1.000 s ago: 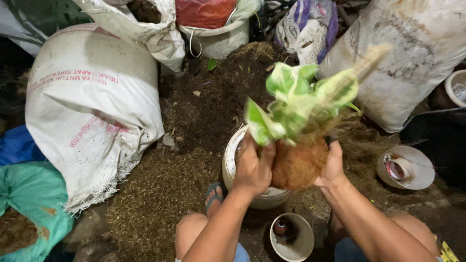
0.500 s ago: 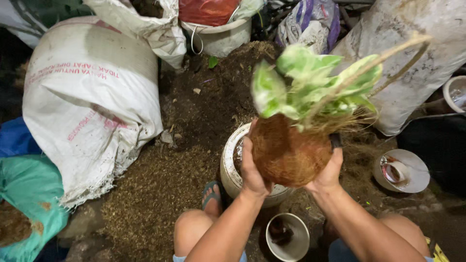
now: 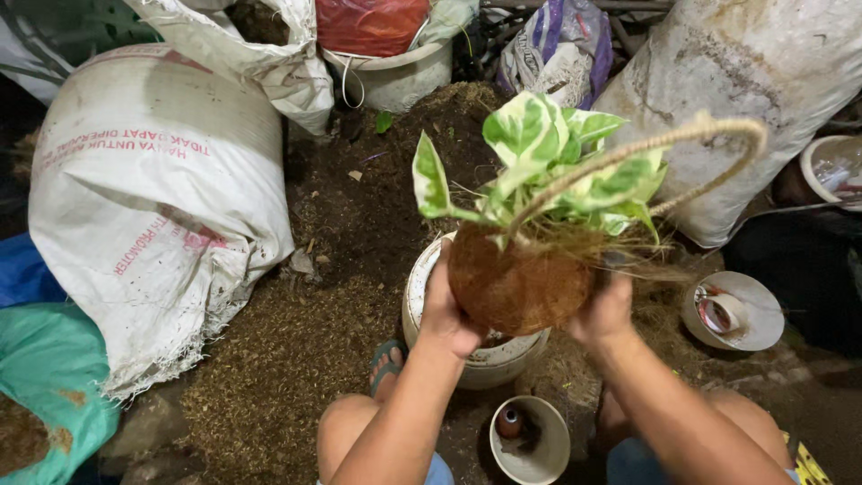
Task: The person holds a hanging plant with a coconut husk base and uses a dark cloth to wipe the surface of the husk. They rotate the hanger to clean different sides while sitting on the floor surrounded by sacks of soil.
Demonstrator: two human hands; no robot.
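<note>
Two bare hands hold up a round brown coconut-fibre ball (image 3: 516, 286) with a green and cream leafy plant (image 3: 548, 162) growing out of its top. Going from left to right: at 9 o'clock lies a big white woven sack (image 3: 153, 207), and below it, at 8 o'clock, a teal bag (image 3: 49, 368) sits beside a bit of blue sheet (image 3: 18, 269). Dark soil (image 3: 359, 207) covers the ground from the middle up to 12 o'clock, and brown husk bits (image 3: 269, 368) are spread out near 7 o'clock. The left hand (image 3: 447, 310) presses its open palm on the left side of the ball, with the fingers curled around it. The ball is in the middle, just above a white pot (image 3: 467, 355) that stands on the ground. A foot in a sandal (image 3: 386, 366) is just beside the pot at its lower left. A small white bowl (image 3: 530, 440) sits at 6 o'clock. The right hand (image 3: 603, 310) holds the right side of the ball, so each grip is closed on the ball. A rope loop handle (image 3: 700, 135) curves from the plant up toward 2 o'clock. Behind it stands a tall dirty white sack (image 3: 754, 81). At 3 o'clock a white dish (image 3: 754, 314) lies on the ground with a small thing in it that I cannot make out.
</note>
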